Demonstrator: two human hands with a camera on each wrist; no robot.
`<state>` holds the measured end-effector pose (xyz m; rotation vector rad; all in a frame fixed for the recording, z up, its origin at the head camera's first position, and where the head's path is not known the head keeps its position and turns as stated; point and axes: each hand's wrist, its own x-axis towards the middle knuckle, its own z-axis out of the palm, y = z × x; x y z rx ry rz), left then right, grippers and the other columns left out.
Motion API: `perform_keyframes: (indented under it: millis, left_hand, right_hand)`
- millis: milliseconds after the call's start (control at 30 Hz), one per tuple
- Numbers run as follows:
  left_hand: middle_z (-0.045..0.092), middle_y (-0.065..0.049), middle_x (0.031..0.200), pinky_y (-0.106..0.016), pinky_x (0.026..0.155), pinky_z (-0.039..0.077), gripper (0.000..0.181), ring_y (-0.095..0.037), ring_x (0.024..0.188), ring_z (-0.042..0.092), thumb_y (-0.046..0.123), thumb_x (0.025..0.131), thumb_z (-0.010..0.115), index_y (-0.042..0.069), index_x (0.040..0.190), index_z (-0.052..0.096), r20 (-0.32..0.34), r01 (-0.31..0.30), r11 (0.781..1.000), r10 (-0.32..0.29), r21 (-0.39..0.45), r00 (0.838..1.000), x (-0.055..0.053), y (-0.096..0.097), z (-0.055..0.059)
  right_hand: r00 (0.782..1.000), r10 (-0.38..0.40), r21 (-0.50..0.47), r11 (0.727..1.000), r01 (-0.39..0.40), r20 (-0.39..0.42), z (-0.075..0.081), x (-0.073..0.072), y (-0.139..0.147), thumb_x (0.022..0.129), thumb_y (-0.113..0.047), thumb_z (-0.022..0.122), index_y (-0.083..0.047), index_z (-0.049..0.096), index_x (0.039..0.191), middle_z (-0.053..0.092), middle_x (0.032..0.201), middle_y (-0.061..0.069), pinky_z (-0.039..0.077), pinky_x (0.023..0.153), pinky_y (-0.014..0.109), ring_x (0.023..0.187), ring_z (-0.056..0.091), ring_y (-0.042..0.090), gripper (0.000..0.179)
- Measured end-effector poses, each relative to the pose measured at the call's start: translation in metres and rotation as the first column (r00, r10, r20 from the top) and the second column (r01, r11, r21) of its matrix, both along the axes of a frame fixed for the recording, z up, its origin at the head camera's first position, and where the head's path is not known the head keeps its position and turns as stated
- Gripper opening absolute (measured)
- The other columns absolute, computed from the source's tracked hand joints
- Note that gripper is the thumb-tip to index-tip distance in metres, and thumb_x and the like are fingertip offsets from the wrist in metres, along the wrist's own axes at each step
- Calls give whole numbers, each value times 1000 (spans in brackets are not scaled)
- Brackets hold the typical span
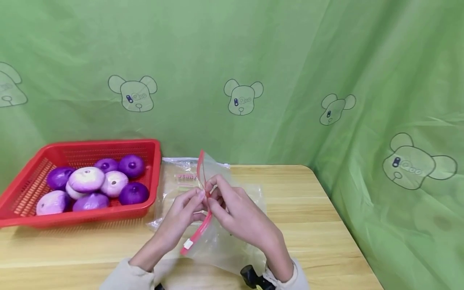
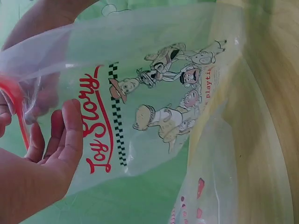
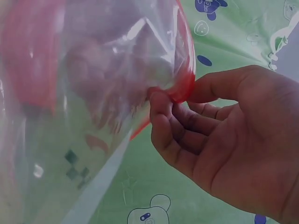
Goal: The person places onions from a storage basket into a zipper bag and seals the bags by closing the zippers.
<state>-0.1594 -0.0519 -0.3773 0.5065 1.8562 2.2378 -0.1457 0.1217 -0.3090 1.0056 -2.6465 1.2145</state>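
A clear zip bag [image 1: 217, 245] with a red zip edge is held upright over the table, its mouth partly parted. At the near end of the zip sits a white slider [image 1: 188, 243]. My left hand [image 1: 181, 213] pinches the red edge from the left. From the other side my right hand [image 1: 241, 213] pinches the same edge, thumb and curled fingers around the red strip [image 3: 187, 86]. Red "Toy Story" lettering [image 2: 96, 126] and cartoon figures show on the bag in the left wrist view. Part of the left fingertips is hidden behind the plastic.
On the left stands a red basket [image 1: 157, 161] with several purple and white onions [image 1: 87, 179]. Another clear bag [image 1: 168, 193] lies flat on the wooden table [image 1: 308, 225] beneath my hands. A green curtain [image 1: 282, 52] hangs behind and at right.
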Motion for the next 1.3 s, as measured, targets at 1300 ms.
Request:
perform_keyframes:
  millis: [1300]
  left_hand:
    - [64,-3,85,-26,55,48,29,-14,63,55,0,85,60,5,111,73,-850,-722,582,98,-374,518,-2,-13,-1]
  right_hand:
    - [821,-419,139,854,501,-387,10,11,2,83,8,60,-14,74,120,44,78,-1,38,51,23,65,37,11,44]
